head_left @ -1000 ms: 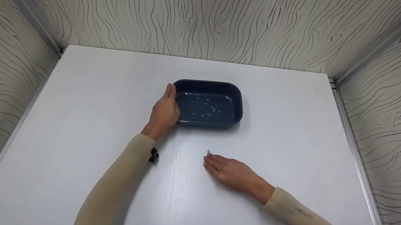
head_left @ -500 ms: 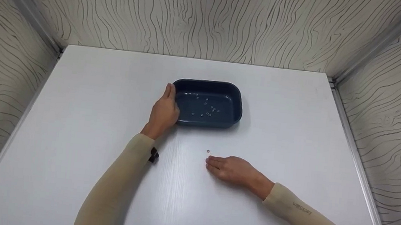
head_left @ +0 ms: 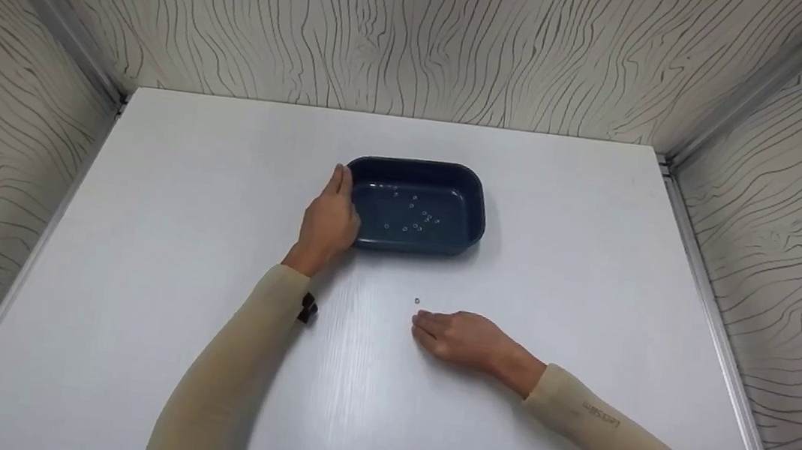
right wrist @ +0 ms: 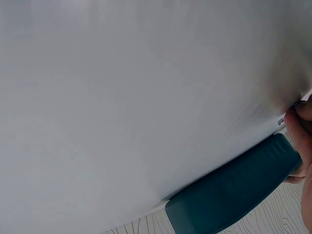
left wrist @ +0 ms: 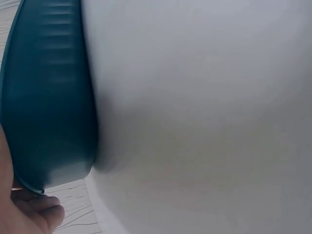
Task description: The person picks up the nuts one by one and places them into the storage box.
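At the left end of a dark blue rectangular tub (head_left: 414,245), my left hand (head_left: 328,224) grips the wall by the rim. In the left wrist view, fingers (left wrist: 48,210) of that hand wrap past the tub's end. Inside the tub lie several small pale rings (head_left: 414,226), too small to tell their kind. One more small ring (head_left: 417,301) sits on the white table in front of the tub. My right hand (head_left: 467,338) rests low over the table, its fingertips just short of that ring. The right wrist view shows the ring close by the fingers, apart from them.
The white table (head_left: 181,230) stretches out around the tub. Wood-patterned panels (head_left: 422,39) stand at the back and both sides, with metal rails along the corners and the table's side edges.
My right hand has drawn back slightly, and its fingertips, which were at the ring, now sit a little apart from it. The left hand and the tub have stayed put.
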Tool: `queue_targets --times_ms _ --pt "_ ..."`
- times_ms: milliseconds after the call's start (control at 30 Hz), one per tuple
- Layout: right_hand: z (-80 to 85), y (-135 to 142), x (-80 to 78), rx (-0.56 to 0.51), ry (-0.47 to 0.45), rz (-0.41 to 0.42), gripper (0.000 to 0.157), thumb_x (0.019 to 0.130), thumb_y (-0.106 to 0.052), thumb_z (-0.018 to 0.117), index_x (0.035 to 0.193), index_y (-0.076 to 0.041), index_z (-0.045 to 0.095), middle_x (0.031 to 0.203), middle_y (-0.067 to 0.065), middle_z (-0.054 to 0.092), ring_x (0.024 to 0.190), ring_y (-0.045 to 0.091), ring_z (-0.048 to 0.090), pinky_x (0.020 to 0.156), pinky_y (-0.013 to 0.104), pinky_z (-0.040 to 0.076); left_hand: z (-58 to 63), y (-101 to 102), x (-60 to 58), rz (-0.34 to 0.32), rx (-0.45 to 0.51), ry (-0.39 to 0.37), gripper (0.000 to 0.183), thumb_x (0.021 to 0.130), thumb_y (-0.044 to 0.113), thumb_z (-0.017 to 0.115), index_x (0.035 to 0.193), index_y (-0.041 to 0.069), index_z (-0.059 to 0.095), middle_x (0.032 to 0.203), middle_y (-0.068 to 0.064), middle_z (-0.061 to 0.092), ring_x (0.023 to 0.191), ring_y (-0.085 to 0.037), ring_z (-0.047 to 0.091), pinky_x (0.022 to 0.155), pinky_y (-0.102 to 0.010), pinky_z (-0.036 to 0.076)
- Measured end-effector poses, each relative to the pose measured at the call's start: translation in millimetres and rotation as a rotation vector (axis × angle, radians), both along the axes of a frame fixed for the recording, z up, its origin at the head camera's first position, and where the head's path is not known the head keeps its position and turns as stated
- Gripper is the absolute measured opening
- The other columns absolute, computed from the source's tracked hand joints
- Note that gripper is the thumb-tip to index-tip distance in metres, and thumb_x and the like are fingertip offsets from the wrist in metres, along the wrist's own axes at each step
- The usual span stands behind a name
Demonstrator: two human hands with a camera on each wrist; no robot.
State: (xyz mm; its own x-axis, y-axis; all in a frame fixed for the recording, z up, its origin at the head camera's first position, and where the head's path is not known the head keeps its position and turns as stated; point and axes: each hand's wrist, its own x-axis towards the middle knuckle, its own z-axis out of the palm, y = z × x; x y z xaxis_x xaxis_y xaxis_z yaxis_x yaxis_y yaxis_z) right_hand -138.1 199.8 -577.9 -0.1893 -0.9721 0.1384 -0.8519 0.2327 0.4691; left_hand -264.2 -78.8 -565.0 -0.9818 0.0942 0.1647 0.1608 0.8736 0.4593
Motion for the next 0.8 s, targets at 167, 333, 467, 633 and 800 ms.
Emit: queue_targets --times_ms 167,333,467,633,800 --pt "0.3 1 0.0 0.011 -0.009 0.0 0.034 0.084 -0.009 0.083 0.117 -0.008 0.076 0.117 0.003 0.08 0.104 0.01 0.078 0.076 0.023 0.064 2.0 1 0.3 -0.011 -0.045 0.007 0.06 0.104 0.009 0.04 0.161 -0.008 0.029 0.168 -0.028 0.033 0.154 -0.039 0.041 0.119 -0.049 0.048" --pt "2.8 1 -0.3 -0.008 0.0 0.008 0.035 0.084 -0.007 0.083 0.118 -0.007 0.075 0.116 0.004 0.08 0.103 0.01 0.078 0.075 0.023 0.064 2.1 1 -0.4 -0.011 -0.061 0.013 0.06 0.104 0.01 0.04 0.16 -0.009 0.03 0.168 -0.028 0.033 0.155 -0.04 0.039 0.122 -0.049 0.045" --pt "7.0 1 -1.6 -0.048 -0.008 -0.002 0.038 0.082 -0.006 0.085 0.118 -0.006 0.076 0.115 0.005 0.08 0.102 0.01 0.079 0.075 0.023 0.064 1.2 0 -1.3 -0.014 -0.065 0.012 0.06 0.104 0.009 0.039 0.161 -0.009 0.03 0.168 -0.028 0.033 0.156 -0.04 0.038 0.123 -0.049 0.043" --pt "11.5 3 -4.7 -0.093 -0.025 -0.031 0.04 0.08 -0.005 0.086 0.119 -0.005 0.076 0.118 0.007 0.08 0.104 0.011 0.078 0.074 0.023 0.064 1.2 0 -1.1 -0.013 -0.068 0.016 0.06 0.104 0.01 0.039 0.161 -0.008 0.03 0.168 -0.028 0.033 0.155 -0.04 0.039 0.122 -0.049 0.045" --pt "13.6 5 -8.0 -0.161 -0.019 -0.034 0.04 0.078 -0.004 0.087 0.116 -0.005 0.077 0.116 0.006 0.08 0.103 0.011 0.079 0.073 0.023 0.064 1.0 -1 1.0 -0.02 -0.077 0.022 0.058 0.105 0.009 0.038 0.159 -0.01 0.032 0.168 -0.029 0.033 0.154 -0.042 0.041 0.119 -0.05 0.047"
